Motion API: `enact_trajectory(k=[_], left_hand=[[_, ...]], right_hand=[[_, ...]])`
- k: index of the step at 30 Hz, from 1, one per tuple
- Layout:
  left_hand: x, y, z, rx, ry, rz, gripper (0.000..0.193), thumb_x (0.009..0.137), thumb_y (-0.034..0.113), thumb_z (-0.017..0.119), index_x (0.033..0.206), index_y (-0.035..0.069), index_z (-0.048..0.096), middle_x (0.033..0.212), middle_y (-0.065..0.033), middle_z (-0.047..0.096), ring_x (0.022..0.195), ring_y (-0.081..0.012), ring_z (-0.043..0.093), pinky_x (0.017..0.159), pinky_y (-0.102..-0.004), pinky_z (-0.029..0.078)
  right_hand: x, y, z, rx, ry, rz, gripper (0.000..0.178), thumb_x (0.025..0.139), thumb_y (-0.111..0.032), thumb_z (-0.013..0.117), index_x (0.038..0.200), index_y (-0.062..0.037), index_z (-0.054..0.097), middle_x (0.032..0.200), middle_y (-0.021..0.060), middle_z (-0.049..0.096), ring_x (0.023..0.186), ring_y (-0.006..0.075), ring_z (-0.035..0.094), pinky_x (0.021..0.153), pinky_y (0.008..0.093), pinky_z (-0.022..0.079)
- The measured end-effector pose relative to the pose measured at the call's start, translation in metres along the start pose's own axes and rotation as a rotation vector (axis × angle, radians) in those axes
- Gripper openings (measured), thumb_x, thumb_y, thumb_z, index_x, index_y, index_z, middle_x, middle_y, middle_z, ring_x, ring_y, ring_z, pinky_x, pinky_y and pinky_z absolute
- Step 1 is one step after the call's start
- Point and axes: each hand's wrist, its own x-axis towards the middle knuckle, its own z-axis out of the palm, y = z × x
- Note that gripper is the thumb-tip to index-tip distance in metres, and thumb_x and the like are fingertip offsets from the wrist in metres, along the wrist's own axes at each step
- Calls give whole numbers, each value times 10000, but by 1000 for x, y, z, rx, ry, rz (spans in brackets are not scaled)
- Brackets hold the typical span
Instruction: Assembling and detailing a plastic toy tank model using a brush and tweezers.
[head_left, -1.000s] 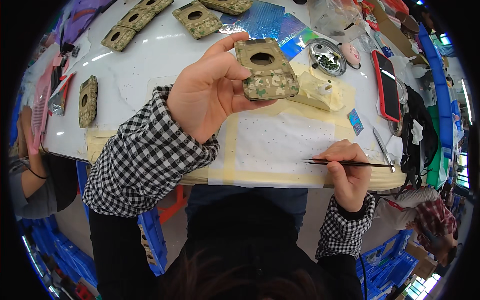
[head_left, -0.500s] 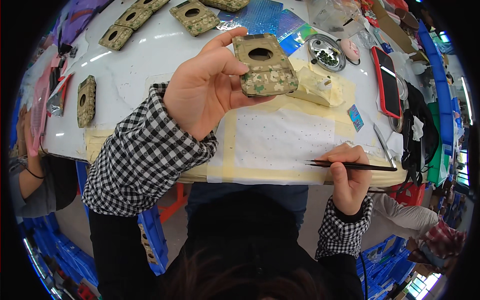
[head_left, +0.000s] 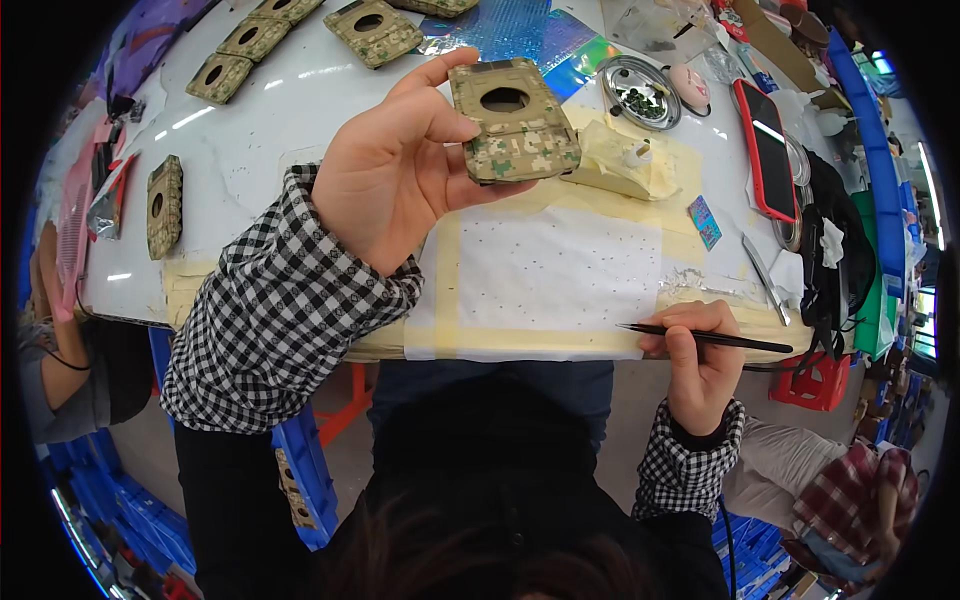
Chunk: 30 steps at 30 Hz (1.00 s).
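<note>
My left hand (head_left: 385, 165) is raised over the table, its fingers and thumb gripping a toy tank hull (head_left: 520, 150) by its left edge. The hull has a pixel camouflage pattern and a round hole in its top. Black pointed tweezers (head_left: 745, 341) are pinched in my right hand (head_left: 695, 360) at the table's near edge. Their tips point left over a white sheet (head_left: 560, 260) dotted with tiny dark specks, with nothing I can make out between them. Behind the held hull stands a small block wrapped in yellowish tape (head_left: 620, 165), a white stub on top.
More camouflage hulls lie at the back (head_left: 372, 32) and left (head_left: 165, 207). A round metal dish (head_left: 608, 88) holds small dark green pieces. At the right are a red-cased phone (head_left: 767, 150) and a metal blade-like tool (head_left: 765, 278). Other people sit at both sides.
The whole view has shifted slightly. The tweezers' tips, a little apart before, now look closed to one point. My left hand keeps its hold on the hull. A person at right has moved.
</note>
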Motion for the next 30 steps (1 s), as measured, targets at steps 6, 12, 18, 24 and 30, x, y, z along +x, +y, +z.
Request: enact_trajectory(k=[6,12,18,24,30], left_hand=[[-1,1,1,0,11,-5,606,863,112,387,1420,33,163,1339,-226,410,1168,-376,505,935,-373,494],[-2,0,2,10,18,-3,603,862,110,386,1419,34,168,1330,-225,423,1164,-353,515,935,-375,493],[-2,0,3,16,24,-3,593,864,112,382,1414,33,176,1328,-225,425,1164,-348,517,932,-375,494],[-2,0,2,23,15,-1,595,862,112,384,1412,33,172,1325,-227,428,1161,-345,521,933,-380,493],[-3,1,1,10,18,-8,598,860,109,390,1412,35,174,1323,-226,431,1163,-343,520,935,-385,493]], right_hand=[[0,-1,1,-18,7,11,59,893,-26,551,898,28,526,861,112,604,718,112,601,636,209,481],[0,-1,2,-22,12,11,67,892,-32,558,886,28,528,840,108,602,702,112,601,628,208,481],[1,0,2,-23,7,7,78,894,-41,562,880,30,530,825,109,603,691,113,601,624,212,485],[1,-1,2,-19,3,3,90,899,-51,559,888,33,528,830,111,603,694,113,599,628,213,487],[0,0,4,4,15,-1,92,903,-54,556,899,32,526,835,109,602,708,112,598,625,213,487]])
